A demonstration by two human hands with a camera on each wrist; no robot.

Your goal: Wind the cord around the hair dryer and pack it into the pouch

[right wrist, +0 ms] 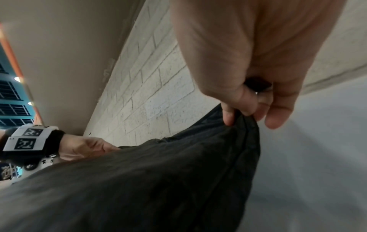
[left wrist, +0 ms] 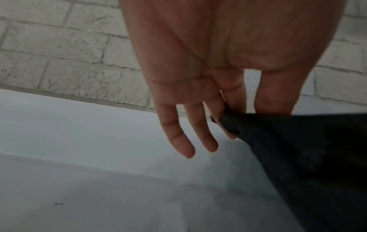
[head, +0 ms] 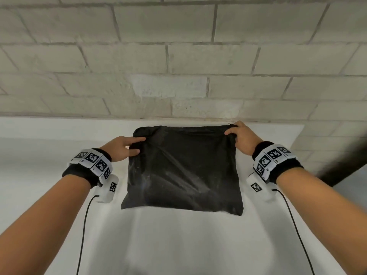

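A black fabric pouch [head: 182, 169] lies flat on the white table [head: 178, 245], bulging as if something is inside; the hair dryer and its cord are hidden from every view. My left hand [head: 127, 146] pinches the pouch's far left corner [left wrist: 230, 124] between thumb and forefinger, with the other fingers [left wrist: 182, 141] hanging straight. My right hand [head: 240, 135] pinches the far right corner of the pouch [right wrist: 244, 125], a small dark zipper pull [right wrist: 258, 86] showing between its fingers. From the right wrist view the pouch [right wrist: 139, 180] stretches toward the left hand [right wrist: 85, 147].
A pale brick wall [head: 178, 56] rises right behind the table's far edge. Thin black cables [head: 83, 231] run from the wrist cameras along both forearms. A dark edge [head: 345, 165] sits beyond the table at the right.
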